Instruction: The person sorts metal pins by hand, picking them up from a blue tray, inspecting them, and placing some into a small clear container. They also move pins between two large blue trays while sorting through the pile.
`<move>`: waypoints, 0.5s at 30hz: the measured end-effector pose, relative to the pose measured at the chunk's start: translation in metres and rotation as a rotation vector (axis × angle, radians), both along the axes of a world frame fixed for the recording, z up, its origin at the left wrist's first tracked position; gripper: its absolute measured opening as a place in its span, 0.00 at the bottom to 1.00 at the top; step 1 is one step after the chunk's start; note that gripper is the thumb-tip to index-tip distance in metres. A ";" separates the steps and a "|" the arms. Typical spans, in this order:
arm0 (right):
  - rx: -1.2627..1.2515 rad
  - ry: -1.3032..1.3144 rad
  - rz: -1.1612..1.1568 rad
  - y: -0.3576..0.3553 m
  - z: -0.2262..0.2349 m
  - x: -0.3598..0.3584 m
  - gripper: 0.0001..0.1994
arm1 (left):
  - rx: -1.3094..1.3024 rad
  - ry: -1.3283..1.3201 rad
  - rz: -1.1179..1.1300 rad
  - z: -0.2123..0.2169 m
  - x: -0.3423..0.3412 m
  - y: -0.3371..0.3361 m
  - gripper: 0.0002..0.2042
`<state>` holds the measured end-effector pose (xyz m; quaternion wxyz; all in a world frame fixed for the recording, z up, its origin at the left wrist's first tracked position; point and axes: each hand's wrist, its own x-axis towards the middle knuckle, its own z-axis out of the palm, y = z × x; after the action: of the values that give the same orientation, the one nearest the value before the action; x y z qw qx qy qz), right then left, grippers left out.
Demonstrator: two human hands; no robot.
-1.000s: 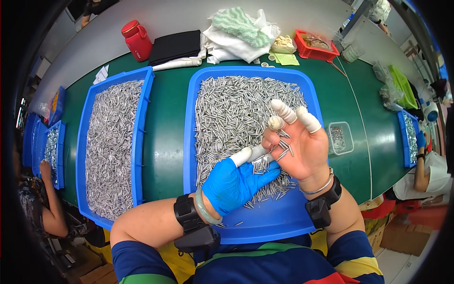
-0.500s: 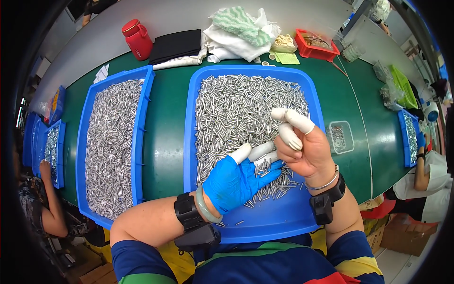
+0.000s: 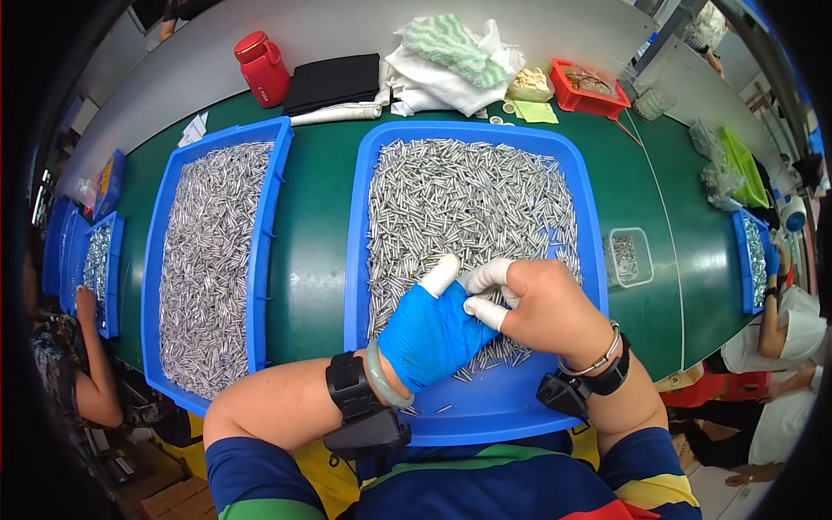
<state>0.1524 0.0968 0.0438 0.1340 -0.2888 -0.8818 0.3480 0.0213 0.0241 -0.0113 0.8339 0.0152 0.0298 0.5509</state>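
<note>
Over the middle blue tray (image 3: 511, 420), filled with small silver metal pins (image 3: 459, 199), both my hands meet. My left hand (image 3: 433, 334) wears a blue glove with a white cot on the thumb; it is cupped, palm up, around a few pins now mostly hidden behind the other hand. My right hand (image 3: 546, 308), bare except for white finger cots, reaches over the left fingers with thumb and index finger closed in a pinch. What sits between those fingertips is too small to make out.
Left of me stands a second blue tray (image 3: 260, 286) full of similar pins. A small clear container (image 3: 630, 257) with pins sits at right. Along the back are a red flask (image 3: 262, 71), black cloth (image 3: 334, 84), white towels (image 3: 451, 69) and a red basket (image 3: 591, 91). Co-workers sit at both sides.
My right hand has come down from above the pins to my left fingers and pinches there. The left hand stays nearly in place, its pins now covered. The view has shifted slightly.
</note>
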 end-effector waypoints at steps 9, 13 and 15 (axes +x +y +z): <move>0.101 -0.001 -0.058 -0.006 -0.005 -0.002 0.07 | -0.091 0.126 0.052 0.008 0.001 -0.001 0.29; -0.046 0.033 -0.057 -0.003 -0.001 -0.003 0.05 | -0.101 0.200 0.046 0.006 0.001 -0.001 0.31; -0.098 0.040 -0.050 0.001 0.001 0.000 0.04 | -0.081 0.195 0.040 0.009 0.001 -0.001 0.31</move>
<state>0.1521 0.0974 0.0447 0.1458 -0.3101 -0.8533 0.3931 0.0219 0.0232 -0.0020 0.8159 0.0346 0.1333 0.5615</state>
